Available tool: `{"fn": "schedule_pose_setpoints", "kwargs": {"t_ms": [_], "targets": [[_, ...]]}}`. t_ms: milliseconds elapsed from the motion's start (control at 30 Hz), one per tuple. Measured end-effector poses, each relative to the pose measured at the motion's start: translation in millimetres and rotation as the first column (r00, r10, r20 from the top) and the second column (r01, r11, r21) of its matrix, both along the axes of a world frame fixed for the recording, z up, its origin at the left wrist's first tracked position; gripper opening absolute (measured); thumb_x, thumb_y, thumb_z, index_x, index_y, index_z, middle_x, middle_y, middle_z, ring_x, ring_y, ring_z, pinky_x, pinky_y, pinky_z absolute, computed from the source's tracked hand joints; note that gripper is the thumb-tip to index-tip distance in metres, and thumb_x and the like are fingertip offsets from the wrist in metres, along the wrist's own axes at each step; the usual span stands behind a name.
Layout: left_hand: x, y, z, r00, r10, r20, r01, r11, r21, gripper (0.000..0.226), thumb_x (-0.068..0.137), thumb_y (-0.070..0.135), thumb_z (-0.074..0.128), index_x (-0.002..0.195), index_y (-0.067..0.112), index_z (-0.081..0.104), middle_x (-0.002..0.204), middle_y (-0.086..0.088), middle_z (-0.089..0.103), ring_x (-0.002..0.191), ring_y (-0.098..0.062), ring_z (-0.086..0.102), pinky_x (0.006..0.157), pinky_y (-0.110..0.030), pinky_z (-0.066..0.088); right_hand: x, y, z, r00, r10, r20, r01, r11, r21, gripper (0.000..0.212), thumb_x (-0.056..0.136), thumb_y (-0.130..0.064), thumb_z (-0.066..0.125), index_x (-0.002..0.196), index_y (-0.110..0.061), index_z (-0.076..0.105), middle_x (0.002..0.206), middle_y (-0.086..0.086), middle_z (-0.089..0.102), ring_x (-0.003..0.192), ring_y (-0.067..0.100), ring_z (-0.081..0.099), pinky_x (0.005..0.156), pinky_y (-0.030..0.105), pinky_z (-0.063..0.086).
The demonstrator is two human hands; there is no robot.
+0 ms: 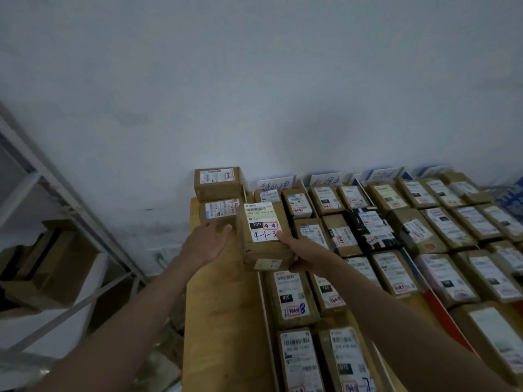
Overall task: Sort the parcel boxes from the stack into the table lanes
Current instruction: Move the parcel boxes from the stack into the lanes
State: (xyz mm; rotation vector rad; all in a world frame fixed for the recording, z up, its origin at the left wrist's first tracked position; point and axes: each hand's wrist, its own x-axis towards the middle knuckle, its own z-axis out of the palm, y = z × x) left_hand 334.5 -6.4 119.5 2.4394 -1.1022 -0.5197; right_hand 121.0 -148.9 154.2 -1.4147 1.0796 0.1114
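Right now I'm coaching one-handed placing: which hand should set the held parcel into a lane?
Right. The right hand already holds the brown cardboard parcel with the white label on the side of the box-filled lanes; the left hand lies flat by the stack.

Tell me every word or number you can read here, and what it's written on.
"15H" and handwritten "4-1-3": white label of the brown cardboard box held by both hands.
"010" and blue "8": label of the brown parcel lying just below it.
"070": label of the near brown parcel.
Handwritten lane signs and the other parcels' labels: too blurred.
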Motion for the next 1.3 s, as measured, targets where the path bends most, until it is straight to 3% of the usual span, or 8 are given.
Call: {"fn": "schedule_pose_setpoints", "kwargs": {"t_ms": [167, 333, 467, 633, 733, 833, 967, 1300], "targets": [[-44, -9, 8, 0.974, -0.133, 0.182, 0.126, 0.991, 0.052, 0.055, 0.102, 0.053, 0.03, 0.132, 0.016, 0.058, 0.141, -0.006, 0.052, 0.126, -0.025, 0.05, 0.098, -0.04, 0.046, -42, -10, 15, 0.988, -0.157, 0.009, 0.157, 0.987, -0.033, 0.064, 0.091, -0.062, 0.055, 0.124, -0.008, 0.056, 0.106, 0.01, 0.07, 0.092, 0.023, 0.07, 0.075, 0.035, 0.06], [-100, -35, 21, 0.944, -0.216, 0.248, 0.195, 0.975, 0.106, 0.054, 0.101, 0.054, 0.031, 0.133, 0.019, 0.056, 0.139, -0.006, 0.05, 0.123, -0.025, 0.051, 0.096, -0.04, 0.047, -106, -29, 21, 0.97, -0.24, 0.038, 0.242, 0.966, -0.09, 0.063, 0.092, -0.06, 0.056, 0.123, -0.006, 0.057, 0.111, 0.013, 0.07, 0.103, 0.026, 0.069, 0.095, 0.04, 0.056], [-159, -57, 28, 0.91, -0.303, 0.282, 0.266, 0.95, 0.164, 0.062, 0.101, 0.056, 0.028, 0.141, 0.015, 0.05, 0.145, -0.007, 0.045, 0.129, -0.025, 0.047, 0.101, -0.039, 0.044, -175, -36, 25, 0.938, -0.342, 0.063, 0.346, 0.935, -0.078, 0.064, 0.09, -0.059, 0.059, 0.125, -0.006, 0.056, 0.107, 0.011, 0.071, 0.093, 0.023, 0.071, 0.072, 0.03, 0.059], [-257, -75, 30, 0.857, -0.405, 0.318, 0.348, 0.911, 0.221, 0.059, 0.1, 0.057, 0.025, 0.126, 0.017, 0.059, 0.131, -0.008, 0.053, 0.118, -0.027, 0.052, 0.095, -0.039, 0.045, -276, -33, 27, 0.882, -0.467, 0.067, 0.472, 0.873, -0.126, 0.07, 0.089, -0.059, 0.061, 0.133, -0.005, 0.054, 0.099, 0.005, 0.069, 0.082, 0.018, 0.069, 0.053, 0.022, 0.056], [-318, -82, 25, 0.841, -0.456, 0.292, 0.399, 0.886, 0.237, 0.061, 0.1, 0.058, 0.025, 0.139, 0.019, 0.051, 0.141, -0.007, 0.047, 0.126, -0.028, 0.048, 0.102, -0.04, 0.042, -340, -29, 22, 0.853, -0.518, 0.065, 0.521, 0.841, -0.146, 0.074, 0.087, -0.059, 0.062, 0.139, -0.007, 0.051, 0.118, 0.011, 0.067, 0.1, 0.025, 0.068, 0.084, 0.038, 0.06], [-376, -91, 21, 0.822, -0.491, 0.288, 0.444, 0.87, 0.216, 0.062, 0.1, 0.058, 0.028, 0.142, 0.016, 0.048, 0.141, -0.008, 0.048, 0.126, -0.028, 0.048, 0.103, -0.04, 0.042, -401, -25, 16, 0.854, -0.515, 0.077, 0.52, 0.843, -0.136, 0.07, 0.087, -0.062, 0.06, 0.136, -0.012, 0.054, 0.13, 0.012, 0.062, 0.112, 0.029, 0.064, 0.097, 0.046, 0.054], [-443, -107, 19, 0.777, -0.558, 0.292, 0.521, 0.83, 0.202, 0.056, 0.101, 0.055, 0.029, 0.13, 0.017, 0.056, 0.129, -0.007, 0.054, 0.117, -0.026, 0.052, 0.097, -0.038, 0.043, -471, -22, 14, 0.809, -0.586, 0.043, 0.585, 0.796, -0.155, 0.083, 0.083, -0.066, 0.062, 0.14, -0.008, 0.048, 0.135, 0.013, 0.058, 0.118, 0.03, 0.06, 0.099, 0.045, 0.053], [-557, -189, 10, 0.702, -0.641, 0.31, 0.641, 0.759, 0.116, 0.052, 0.1, 0.053, 0.032, 0.129, 0.018, 0.057, 0.127, -0.007, 0.057, 0.118, -0.027, 0.054, 0.103, -0.043, 0.041, -597, -69, 3, 0.679, -0.726, 0.105, 0.733, 0.666, -0.138, 0.069, 0.082, -0.06, 0.068, 0.125, -0.006, 0.062, 0.113, 0.01, 0.071, 0.104, 0.026, 0.068, 0.095, 0.042, 0.056]]}}
